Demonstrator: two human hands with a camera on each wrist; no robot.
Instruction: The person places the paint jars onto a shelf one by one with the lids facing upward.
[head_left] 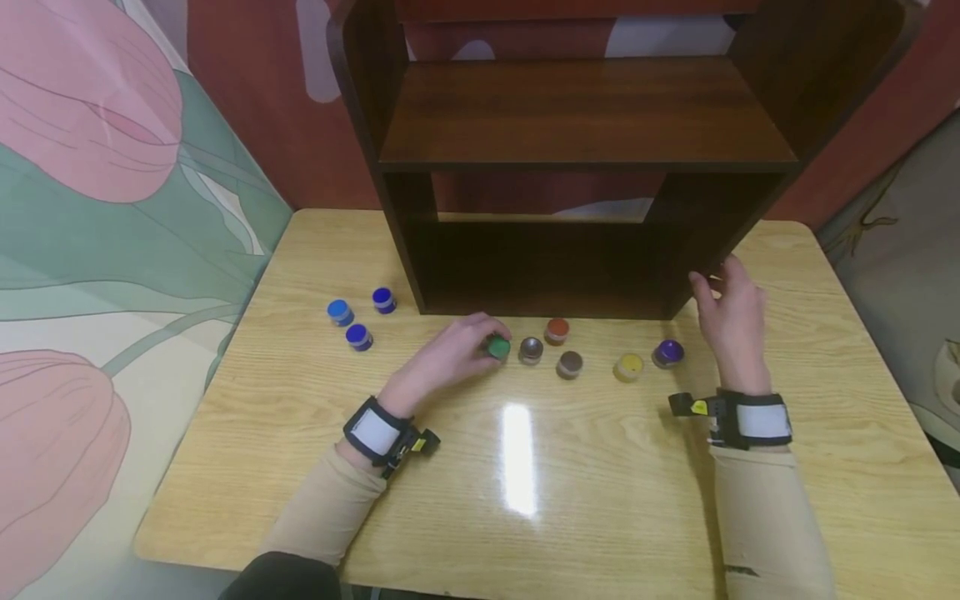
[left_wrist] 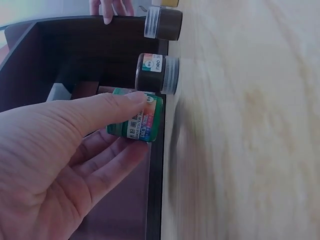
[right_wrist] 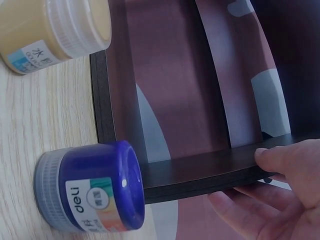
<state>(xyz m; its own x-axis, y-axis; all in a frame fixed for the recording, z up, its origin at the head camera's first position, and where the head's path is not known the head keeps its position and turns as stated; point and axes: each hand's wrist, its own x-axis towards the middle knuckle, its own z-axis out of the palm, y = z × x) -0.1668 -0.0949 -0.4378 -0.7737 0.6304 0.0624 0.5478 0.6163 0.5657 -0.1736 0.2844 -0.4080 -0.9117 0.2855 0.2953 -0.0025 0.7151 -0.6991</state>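
My left hand (head_left: 456,348) pinches a small green paint jar (left_wrist: 135,117) between thumb and fingers, just in front of the dark wooden shelf (head_left: 585,112). A clear-lidded dark jar (left_wrist: 151,73) is close beside it. Over on the right, my right hand (head_left: 733,333) grips the front edge of the shelf's side panel (right_wrist: 210,175), thumb on one face and fingers on the other. Nearest that hand is a purple paint jar (right_wrist: 100,187), its label showing. A yellow jar (head_left: 628,367) sits to the purple one's left.
Red (head_left: 557,331) and brown (head_left: 570,364) jars stand before the shelf's middle. Three blue jars, one of them lighter (head_left: 341,312), are grouped left of the shelf. Everything rests on a light wooden table (head_left: 600,508), backed by a patterned wall (head_left: 247,100).
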